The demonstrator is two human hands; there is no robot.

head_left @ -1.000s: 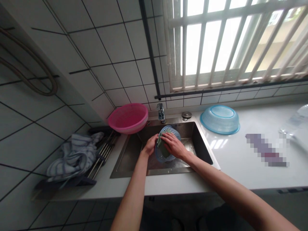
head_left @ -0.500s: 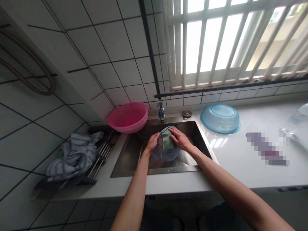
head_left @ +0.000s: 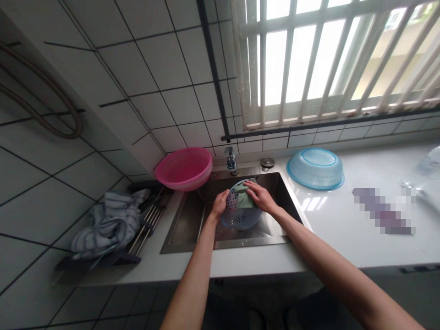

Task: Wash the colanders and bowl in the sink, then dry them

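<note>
A light blue plastic colander with patterned holes is tilted inside the steel sink. My left hand is closed on its left rim. A green cloth lies against the colander's inner wall. My right hand presses that cloth to the right side, its fingers stretched over the fabric; whether they also grip the rim cannot be made out. Behind the colander stands the chrome faucet, and no running water shows.
A pink basket leans at the sink's back left corner. An upturned blue basin sits on the counter to the right. A striped cloth is heaped on a metal rack at left. A drain plug lies behind the sink.
Both hands and the colander have shifted slightly right. My right hand has slid a little with the green cloth along the colander's wall.
</note>
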